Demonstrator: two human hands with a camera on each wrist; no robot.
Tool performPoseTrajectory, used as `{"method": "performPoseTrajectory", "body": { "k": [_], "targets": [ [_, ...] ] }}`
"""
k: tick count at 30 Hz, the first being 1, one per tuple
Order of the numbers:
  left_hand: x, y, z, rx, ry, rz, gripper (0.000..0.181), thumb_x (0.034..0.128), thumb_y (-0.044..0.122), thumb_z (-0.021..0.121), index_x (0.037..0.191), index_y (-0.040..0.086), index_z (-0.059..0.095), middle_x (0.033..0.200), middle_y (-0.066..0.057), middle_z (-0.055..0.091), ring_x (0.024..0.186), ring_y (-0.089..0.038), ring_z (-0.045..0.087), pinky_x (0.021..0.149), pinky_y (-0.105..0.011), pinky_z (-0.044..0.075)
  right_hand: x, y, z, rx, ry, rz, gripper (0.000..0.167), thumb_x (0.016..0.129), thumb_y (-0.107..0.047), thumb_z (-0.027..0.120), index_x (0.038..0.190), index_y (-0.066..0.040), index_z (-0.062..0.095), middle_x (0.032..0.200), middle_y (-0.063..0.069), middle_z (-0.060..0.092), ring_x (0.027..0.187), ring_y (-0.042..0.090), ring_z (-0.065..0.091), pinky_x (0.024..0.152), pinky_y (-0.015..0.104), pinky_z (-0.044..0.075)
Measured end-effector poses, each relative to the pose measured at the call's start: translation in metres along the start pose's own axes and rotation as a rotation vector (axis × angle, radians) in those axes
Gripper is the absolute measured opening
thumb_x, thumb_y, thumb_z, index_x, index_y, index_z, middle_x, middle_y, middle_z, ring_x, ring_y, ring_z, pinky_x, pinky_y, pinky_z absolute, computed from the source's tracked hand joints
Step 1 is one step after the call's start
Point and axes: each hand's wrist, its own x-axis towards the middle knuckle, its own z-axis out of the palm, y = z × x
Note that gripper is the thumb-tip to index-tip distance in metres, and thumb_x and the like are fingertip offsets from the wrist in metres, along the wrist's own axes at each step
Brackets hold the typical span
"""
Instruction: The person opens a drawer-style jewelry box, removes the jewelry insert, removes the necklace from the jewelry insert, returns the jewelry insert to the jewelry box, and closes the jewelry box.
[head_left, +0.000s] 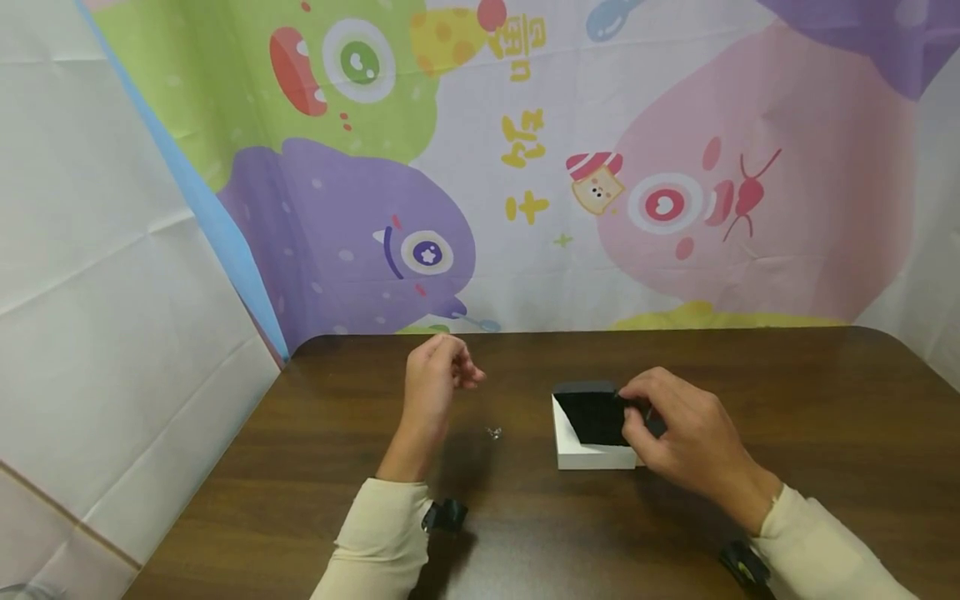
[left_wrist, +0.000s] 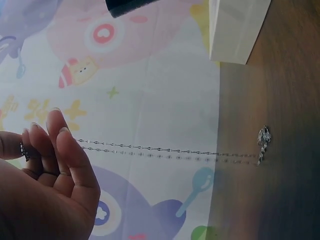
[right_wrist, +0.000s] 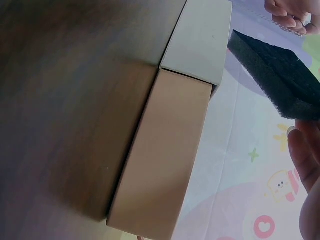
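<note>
My left hand [head_left: 438, 371] is raised above the table, its fingers curled around the top of a thin silver chain necklace [left_wrist: 150, 148]. In the left wrist view two strands run from the fingers to a small bunched end at the tabletop, which shows in the head view as a little glinting heap [head_left: 493, 433]. My right hand [head_left: 686, 425] pinches a black foam pad [head_left: 592, 419] by its edge. The pad is tilted over a white box [head_left: 596, 457]. What lies inside the box is hidden by the pad.
A tan box [right_wrist: 160, 155] stands against the white box's end in the right wrist view; in the head view my right hand mostly covers it. The brown wooden table [head_left: 337, 533] meets a cartoon-printed cloth [head_left: 525, 275] at the back. White sheeting [head_left: 135, 275] hangs at left.
</note>
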Motion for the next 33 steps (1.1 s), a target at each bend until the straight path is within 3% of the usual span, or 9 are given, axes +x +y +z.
{"method": "performPoseTrajectory", "body": {
  "k": [20, 28, 33],
  "targets": [
    [0.004, -0.012, -0.004, 0.096, -0.025, -0.055, 0.022, 0.0859, 0.005, 0.046, 0.064, 0.003, 0.049, 0.058, -0.006, 0.052, 0.053, -0.018, 0.062, 0.054, -0.031, 0.049, 0.0, 0.0, 0.0, -0.003, -0.005, 0.008, 0.019, 0.086, -0.015, 0.051, 0.09, -0.005, 0.066, 0.088, 0.0, 0.064, 0.063, 0.008, 0.054, 0.056, 0.02, 0.044],
    [0.003, -0.01, -0.008, 0.306, -0.056, -0.029, 0.023, 0.0885, 0.011, 0.048, 0.067, 0.004, 0.053, 0.061, -0.01, 0.059, 0.063, -0.031, 0.066, 0.062, -0.037, 0.052, 0.0, 0.0, 0.0, 0.0, -0.01, 0.007, 0.019, 0.087, -0.016, 0.051, 0.09, -0.005, 0.067, 0.088, 0.0, 0.064, 0.064, 0.007, 0.054, 0.056, 0.02, 0.044],
    [0.003, -0.009, -0.009, 0.366, -0.067, -0.039, 0.023, 0.0875, 0.013, 0.049, 0.067, 0.005, 0.054, 0.061, -0.01, 0.061, 0.07, -0.041, 0.066, 0.062, -0.037, 0.05, 0.0, 0.0, 0.0, -0.006, -0.006, 0.008, 0.019, 0.087, -0.016, 0.051, 0.09, -0.005, 0.067, 0.088, 0.0, 0.064, 0.064, 0.007, 0.054, 0.056, 0.021, 0.044]
  ]
}}
